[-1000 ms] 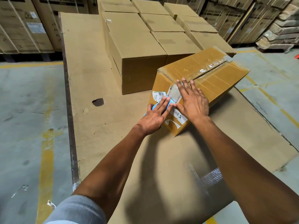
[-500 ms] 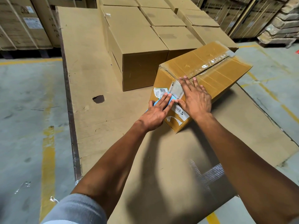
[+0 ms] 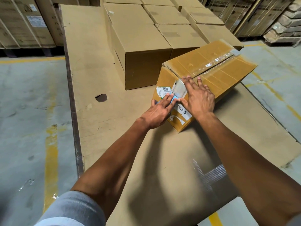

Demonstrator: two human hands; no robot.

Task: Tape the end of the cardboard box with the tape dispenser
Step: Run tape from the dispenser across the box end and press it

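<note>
A worn brown cardboard box [image 3: 219, 74] lies tilted on a flat cardboard sheet [image 3: 91, 66], its near end toward me. Clear tape [image 3: 216, 60] runs along the top seam and folds down over the near end [image 3: 180, 88]. My right hand [image 3: 197, 98] lies flat, fingers spread, on that taped end at the top edge. Beside it, my left hand [image 3: 158, 110] presses a light blue tape dispenser [image 3: 173, 97] against the same end, just below a barcode label [image 3: 162, 90]. My fingers hide most of the dispenser.
Several plain closed boxes [image 3: 143, 46] stand in rows right behind the taped box. The cardboard sheet has a dark hole [image 3: 101, 97]. Concrete floor with yellow lines [image 3: 51, 159] lies on both sides. Large cartons [image 3: 24, 25] line the back.
Both hands stay on the box's near end, almost unmoved. My right fingers have spread a little. The view has shifted slightly forward.
</note>
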